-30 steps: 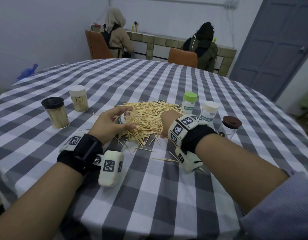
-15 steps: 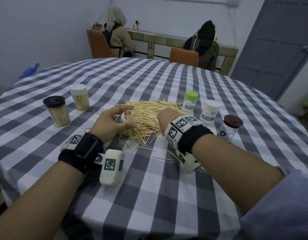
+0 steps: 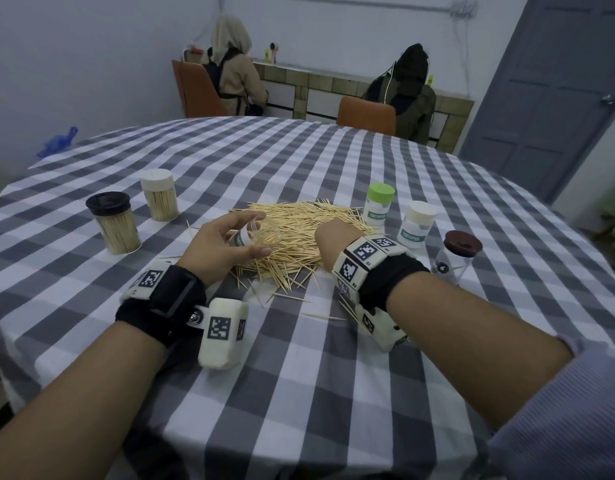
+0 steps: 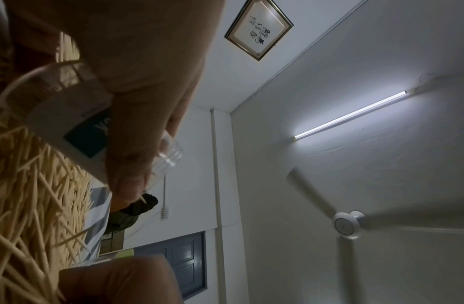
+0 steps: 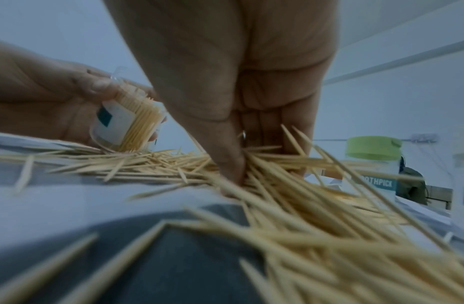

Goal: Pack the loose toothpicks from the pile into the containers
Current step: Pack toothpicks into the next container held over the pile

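Left hand [image 3: 223, 245] grasping tilted, part-filled container [image 5: 127, 125] over toothpick pile [image 3: 299, 233] on counter [image 3: 299, 375]; right hand [image 5: 241, 86] fingers curled, pinching toothpicks in pile.

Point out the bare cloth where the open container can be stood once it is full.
Bare cloth lies beside the black-lidded jar and cream-lidded jar, left of the toothpick pile, and across the far table. Crowded: the pile and the three capped containers to its right.
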